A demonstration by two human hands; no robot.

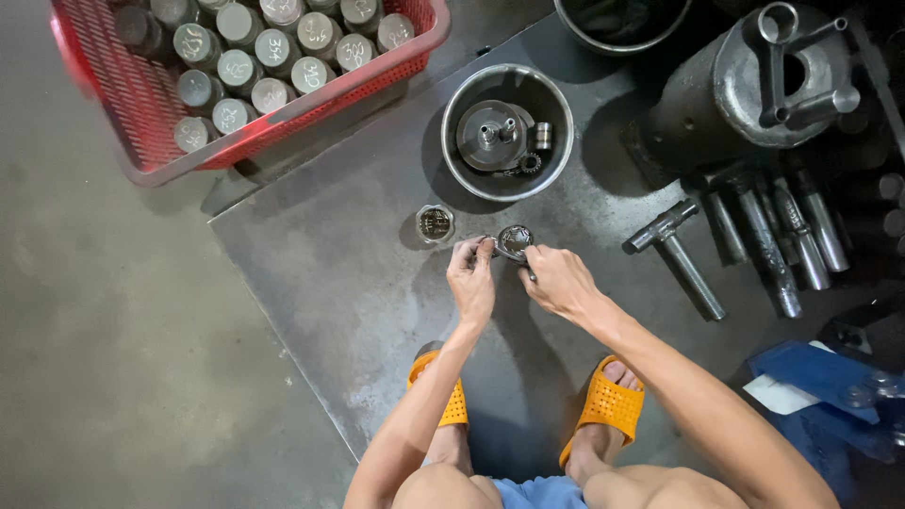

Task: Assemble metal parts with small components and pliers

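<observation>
Hands meet over a steel plate (358,283): left hand (471,281) and right hand (558,281) both pinch a small round metal part (515,241), just below a metal bowl (556,151) of gears

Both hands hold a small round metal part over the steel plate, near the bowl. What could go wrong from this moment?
1. The round part is pinched only by fingertips of the left hand and right hand; it might slip onto the plate.
2. Feet in open sandals sit just below, so a dropped part or the nearby hammer could hurt toes.
</observation>
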